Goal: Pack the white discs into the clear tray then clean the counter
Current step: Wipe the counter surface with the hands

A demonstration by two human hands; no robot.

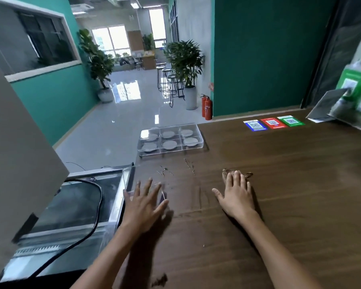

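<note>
The clear tray (pixel 201 140) lies at the far left edge of the wooden counter (pixel 290 184). Each of its compartments holds a white disc (pixel 168 144). My right hand (pixel 237 195) rests flat on the counter, fingers together, with brown scraps (pixel 248 175) at its fingertips. Fine crumbs (pixel 165 172) are scattered between the tray and my hands. Near the counter's left edge my left hand (pixel 144 205) is spread over a clear plastic piece (pixel 127 180), fingers apart. I cannot tell whether it touches that piece.
Three coloured code cards (pixel 272 123) lie at the counter's far side, and a tilted display stand (pixel 331 105) is at the right. A brown smear (pixel 159 280) marks the near edge. Left of the counter sit a grey machine (pixel 19 153) and a black cable (pixel 96 215).
</note>
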